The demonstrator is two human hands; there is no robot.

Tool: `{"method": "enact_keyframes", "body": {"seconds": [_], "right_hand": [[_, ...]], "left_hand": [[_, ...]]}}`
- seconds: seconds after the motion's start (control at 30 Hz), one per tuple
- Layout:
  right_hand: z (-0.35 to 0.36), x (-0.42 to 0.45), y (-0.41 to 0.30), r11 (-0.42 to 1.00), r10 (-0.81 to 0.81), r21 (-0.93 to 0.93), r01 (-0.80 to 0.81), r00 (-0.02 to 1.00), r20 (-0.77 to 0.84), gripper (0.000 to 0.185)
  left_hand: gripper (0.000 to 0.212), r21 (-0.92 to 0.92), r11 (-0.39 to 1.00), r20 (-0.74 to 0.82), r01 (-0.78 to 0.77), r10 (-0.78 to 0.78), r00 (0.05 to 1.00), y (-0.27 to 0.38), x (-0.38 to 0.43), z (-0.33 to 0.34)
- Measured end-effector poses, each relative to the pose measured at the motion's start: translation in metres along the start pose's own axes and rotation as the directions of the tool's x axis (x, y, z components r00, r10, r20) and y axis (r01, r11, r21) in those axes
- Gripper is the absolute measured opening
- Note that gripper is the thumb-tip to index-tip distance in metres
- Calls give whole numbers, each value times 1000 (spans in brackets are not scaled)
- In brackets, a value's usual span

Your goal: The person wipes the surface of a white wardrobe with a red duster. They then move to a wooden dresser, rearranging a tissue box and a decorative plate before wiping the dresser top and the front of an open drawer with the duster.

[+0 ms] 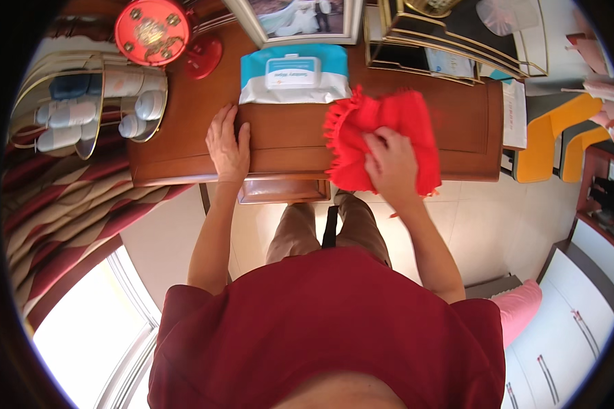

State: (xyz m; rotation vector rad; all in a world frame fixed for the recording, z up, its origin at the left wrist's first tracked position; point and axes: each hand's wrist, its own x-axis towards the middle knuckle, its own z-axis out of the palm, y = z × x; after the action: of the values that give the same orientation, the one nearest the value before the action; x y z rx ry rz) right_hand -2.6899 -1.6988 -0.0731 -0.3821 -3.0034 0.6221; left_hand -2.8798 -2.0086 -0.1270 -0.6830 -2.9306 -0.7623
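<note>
My right hand (pixel 393 163) lies on a red fringed cloth (pixel 414 122) at the right part of a brown wooden desk (pixel 286 128). Its fingers are bent into the cloth, and part of the cloth reaches over the desk's front edge. My left hand (pixel 228 143) rests on the desk top, its palm down and thumb apart, holding nothing. Between and beyond my hands lies a blue and white pack of wipes (pixel 294 74) with a closed lid. The near right corner of the pack touches or nearly touches the cloth.
A framed photo (pixel 307 38) stands behind the wipes. Gold wire racks (pixel 424 74) are at the back right, a red round ornament (pixel 152 31) at the back left. Bottles (pixel 73 113) fill a gold-rimmed stand at the left. A drawer (pixel 284 190) shows below the desk's front edge.
</note>
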Motion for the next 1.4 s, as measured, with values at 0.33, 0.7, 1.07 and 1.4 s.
{"method": "enact_keyframes", "body": {"seconds": [0.33, 0.7, 1.07, 1.4], "right_hand": [[-4, -61, 95, 914, 189, -260, -311, 894, -405, 42], [127, 6, -234, 928, -373, 14, 373, 927, 44, 39], [216, 149, -335, 907, -415, -137, 399, 902, -119, 37], [249, 167, -453, 818, -534, 108, 565, 816, -223, 32]], "left_hand": [[46, 19, 1000, 60, -24, 23, 998, 8, 4, -12], [52, -272, 961, 4, 53, -54, 999, -79, -54, -71], [59, 141, 948, -149, 285, -265, 953, -247, -113, -137], [53, 0, 972, -219, 234, -228, 949, -258, -116, -143]]}}
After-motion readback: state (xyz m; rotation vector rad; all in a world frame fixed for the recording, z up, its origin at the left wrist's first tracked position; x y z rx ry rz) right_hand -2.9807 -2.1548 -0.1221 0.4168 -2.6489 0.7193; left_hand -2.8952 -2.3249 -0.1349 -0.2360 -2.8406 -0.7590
